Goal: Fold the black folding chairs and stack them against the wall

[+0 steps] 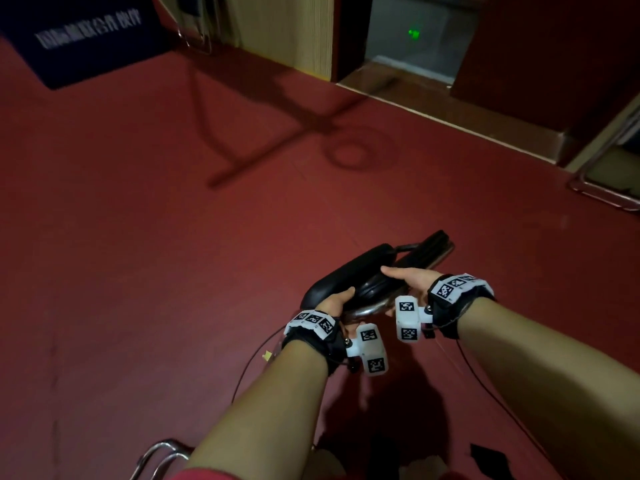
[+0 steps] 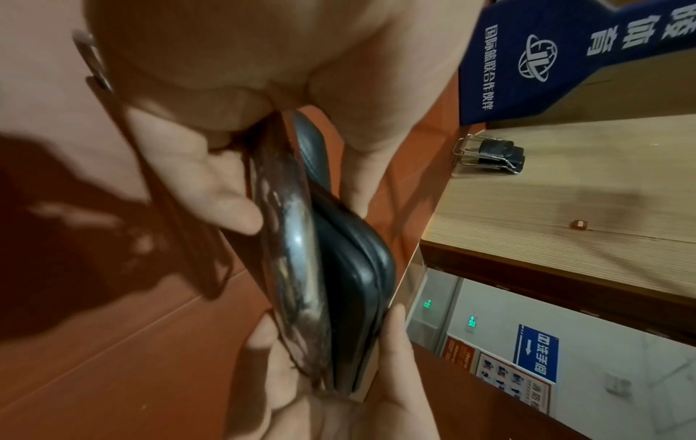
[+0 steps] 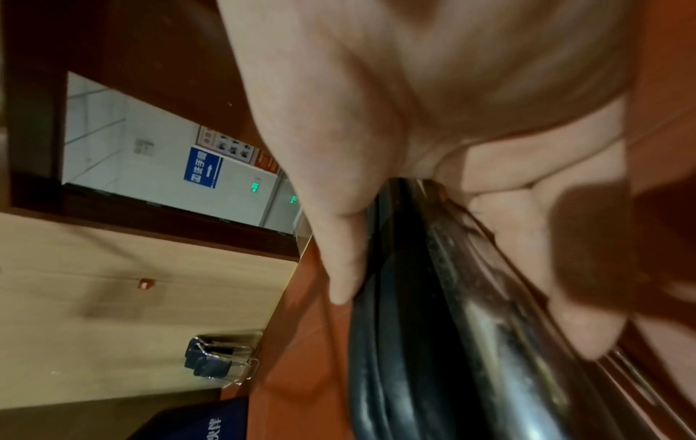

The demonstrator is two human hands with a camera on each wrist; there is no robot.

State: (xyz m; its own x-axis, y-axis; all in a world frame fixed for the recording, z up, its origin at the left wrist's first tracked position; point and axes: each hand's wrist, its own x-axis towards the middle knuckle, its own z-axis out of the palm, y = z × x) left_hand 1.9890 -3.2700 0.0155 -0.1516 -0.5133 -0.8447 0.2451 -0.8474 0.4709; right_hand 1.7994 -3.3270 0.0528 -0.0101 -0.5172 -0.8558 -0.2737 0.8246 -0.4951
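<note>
A folded black chair (image 1: 367, 268) with a chrome tube frame (image 2: 290, 238) is held upright over the red floor, seen from above. My left hand (image 1: 336, 301) grips its near top corner, thumb on the black cushion (image 2: 350, 256) and fingers (image 2: 226, 202) under the tube. My right hand (image 1: 407, 282) grips the same top edge further right, thumb (image 3: 339, 268) on the cushion side and fingers (image 3: 580, 321) behind the frame. Other folded chairs (image 2: 489, 156) lean against the wood-panelled wall (image 3: 113, 282) ahead, to the left.
A blue banner stand (image 1: 86, 39) stands at the far left by the wall. A doorway (image 1: 415, 46) with a raised threshold opens ahead. Another chrome chair frame (image 1: 606, 188) is at the right edge, and one (image 1: 159, 455) sits by my left elbow.
</note>
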